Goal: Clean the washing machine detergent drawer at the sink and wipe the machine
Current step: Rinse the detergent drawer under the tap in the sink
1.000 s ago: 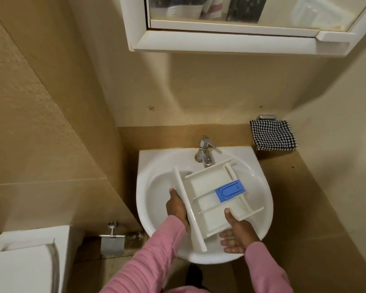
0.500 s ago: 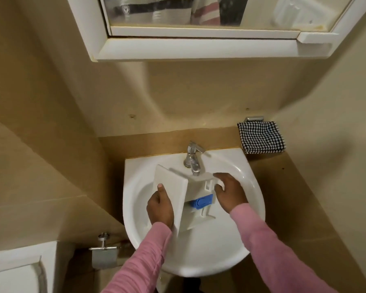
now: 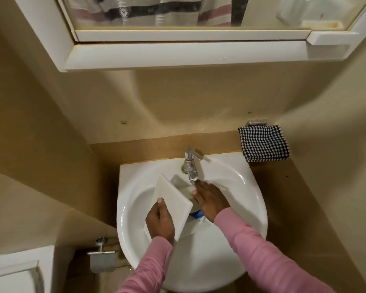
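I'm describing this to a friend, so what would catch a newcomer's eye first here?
The white detergent drawer sits tilted in the sink under the tap, with the left hand gripping its front panel and the right hand resting on it. A black-and-white checked cloth hangs on the wall right of the sink.

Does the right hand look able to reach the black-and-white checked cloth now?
Probably yes: nothing stands between the right hand, resting on the white plastic detergent drawer, and the black-and-white checked cloth.
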